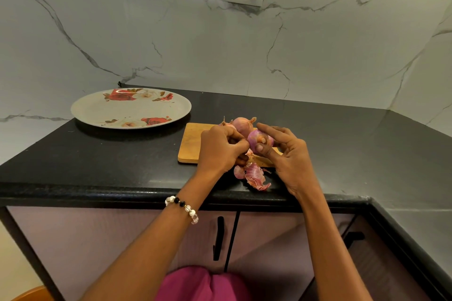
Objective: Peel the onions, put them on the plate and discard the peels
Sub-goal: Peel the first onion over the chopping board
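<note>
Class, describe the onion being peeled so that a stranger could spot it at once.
Start at the wooden cutting board on the black counter. Above its near edge, two hands meet around one onion. Unlike the onions behind it, it is lifted and shows shiny purple flesh.

A home kitchen: black stone counter, marble-look wall, cupboard doors below, wooden cutting board beside the fingers.

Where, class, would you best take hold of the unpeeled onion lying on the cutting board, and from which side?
Grip the unpeeled onion round its wide middle, coming from above and behind: its dry tip points up-right, and both hands crowd the near side.
</note>
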